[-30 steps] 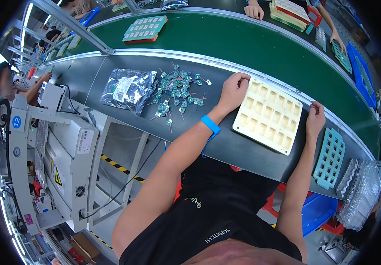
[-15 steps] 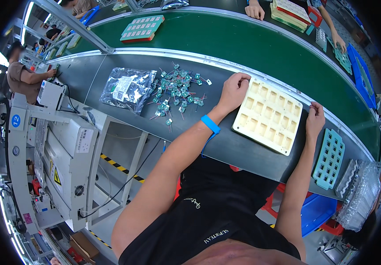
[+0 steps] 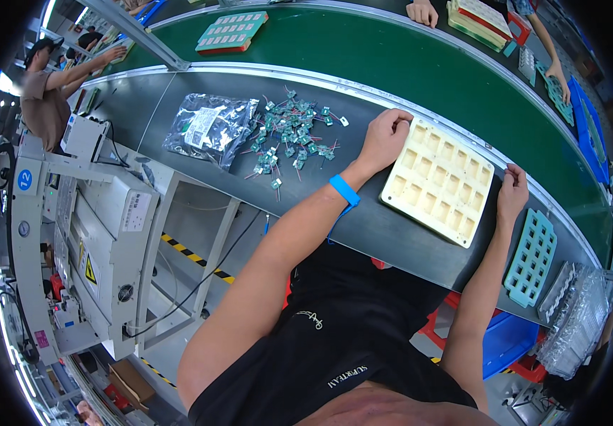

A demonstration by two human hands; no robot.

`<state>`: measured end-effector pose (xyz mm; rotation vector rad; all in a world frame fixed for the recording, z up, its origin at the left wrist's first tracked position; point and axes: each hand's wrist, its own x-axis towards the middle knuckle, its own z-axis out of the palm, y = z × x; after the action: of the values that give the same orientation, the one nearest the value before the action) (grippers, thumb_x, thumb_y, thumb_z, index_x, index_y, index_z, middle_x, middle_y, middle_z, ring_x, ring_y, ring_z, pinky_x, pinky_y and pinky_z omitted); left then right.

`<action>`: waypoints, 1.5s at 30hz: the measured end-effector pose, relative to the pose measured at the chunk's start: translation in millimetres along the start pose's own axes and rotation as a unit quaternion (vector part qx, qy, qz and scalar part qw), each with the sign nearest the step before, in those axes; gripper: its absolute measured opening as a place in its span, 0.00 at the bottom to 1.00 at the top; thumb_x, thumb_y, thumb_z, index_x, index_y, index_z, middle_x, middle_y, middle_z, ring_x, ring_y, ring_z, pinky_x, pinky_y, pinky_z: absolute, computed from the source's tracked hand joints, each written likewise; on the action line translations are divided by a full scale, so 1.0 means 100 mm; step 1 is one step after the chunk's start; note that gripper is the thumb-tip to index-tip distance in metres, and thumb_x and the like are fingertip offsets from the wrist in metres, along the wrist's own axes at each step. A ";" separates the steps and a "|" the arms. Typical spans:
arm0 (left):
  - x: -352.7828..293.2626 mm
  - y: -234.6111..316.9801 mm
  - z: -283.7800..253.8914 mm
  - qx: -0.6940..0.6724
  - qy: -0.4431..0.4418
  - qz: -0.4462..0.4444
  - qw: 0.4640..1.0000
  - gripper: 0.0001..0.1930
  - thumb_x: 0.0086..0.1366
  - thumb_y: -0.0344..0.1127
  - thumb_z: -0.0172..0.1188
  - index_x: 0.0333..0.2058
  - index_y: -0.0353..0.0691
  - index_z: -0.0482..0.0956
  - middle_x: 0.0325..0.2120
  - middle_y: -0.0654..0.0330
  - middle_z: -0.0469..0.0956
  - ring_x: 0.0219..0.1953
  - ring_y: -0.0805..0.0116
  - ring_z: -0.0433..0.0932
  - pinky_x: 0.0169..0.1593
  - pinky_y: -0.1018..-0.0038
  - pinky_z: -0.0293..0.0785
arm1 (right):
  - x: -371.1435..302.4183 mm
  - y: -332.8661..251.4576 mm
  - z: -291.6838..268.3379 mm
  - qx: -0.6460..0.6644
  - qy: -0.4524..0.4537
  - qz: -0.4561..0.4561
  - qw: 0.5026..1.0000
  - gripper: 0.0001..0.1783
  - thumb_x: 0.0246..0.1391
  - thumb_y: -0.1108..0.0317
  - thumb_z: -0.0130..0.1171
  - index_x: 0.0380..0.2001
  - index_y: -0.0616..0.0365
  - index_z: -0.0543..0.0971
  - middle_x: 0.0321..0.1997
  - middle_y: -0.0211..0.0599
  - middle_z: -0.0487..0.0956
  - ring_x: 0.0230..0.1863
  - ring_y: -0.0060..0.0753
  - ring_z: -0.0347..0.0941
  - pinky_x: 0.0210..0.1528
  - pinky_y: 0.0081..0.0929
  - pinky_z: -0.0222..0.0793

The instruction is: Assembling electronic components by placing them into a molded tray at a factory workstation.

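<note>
A cream tray [image 3: 440,182] with rows of rectangular pockets lies on the dark workbench in front of me. My left hand [image 3: 387,139] is closed at its far left corner, with curled fingers against the edge. Beside the tray's right edge, my right hand [image 3: 512,193] is closed with its fingertips drawn together, a small gap from the tray. Whatever it may hold is hidden. Left of my left hand is a loose heap of small green circuit boards [image 3: 294,128] with thin wires. A silvery plastic bag [image 3: 210,131] with a white label lies next to them.
A teal tray with square holes [image 3: 532,257] lies to the right, near bubble-wrapped packs [image 3: 573,319]. Beyond the bench runs a green conveyor belt [image 3: 335,53], carrying a filled teal tray [image 3: 232,32]. A co-worker's hand [image 3: 422,13] rests across the belt. A white machine [image 3: 107,263] stands left.
My view has shifted slightly, while both hands keep their places around the cream tray. The person at the far left has stretched an arm out toward the belt.
</note>
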<state>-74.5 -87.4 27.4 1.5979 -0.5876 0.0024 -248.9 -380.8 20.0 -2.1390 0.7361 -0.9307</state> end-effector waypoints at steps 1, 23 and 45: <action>0.00 0.00 0.00 -0.003 -0.002 0.002 1.000 0.11 0.66 0.29 0.52 0.41 0.31 0.80 0.32 0.55 0.82 0.32 0.72 0.79 0.38 0.74 0.75 | 0.01 0.01 0.00 -0.001 0.000 0.002 1.000 0.13 0.58 0.73 0.51 0.43 0.62 0.81 0.38 0.36 0.83 0.41 0.26 0.78 0.48 0.24 0.72; 0.00 0.01 0.01 -0.018 -0.004 -0.015 1.000 0.09 0.63 0.27 0.51 0.37 0.32 0.80 0.34 0.48 0.80 0.34 0.54 0.80 0.38 0.65 0.75 | -0.06 -0.17 0.03 -0.021 0.013 -0.040 0.999 0.07 0.58 0.72 0.54 0.38 0.62 0.76 0.35 0.33 0.76 0.29 0.22 0.69 0.34 0.23 0.67; 0.00 -0.01 0.01 -0.010 0.007 -0.005 1.000 0.09 0.63 0.27 0.52 0.38 0.32 0.80 0.34 0.48 0.80 0.33 0.54 0.80 0.38 0.65 0.76 | -0.06 -0.19 0.03 -0.036 0.000 -0.028 0.999 0.13 0.60 0.70 0.54 0.45 0.61 0.80 0.32 0.31 0.77 0.31 0.21 0.69 0.37 0.21 0.68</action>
<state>-74.2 -88.7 26.7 1.5806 -0.5669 -0.0003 -245.8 -363.9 30.6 -2.2319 0.7225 -0.9460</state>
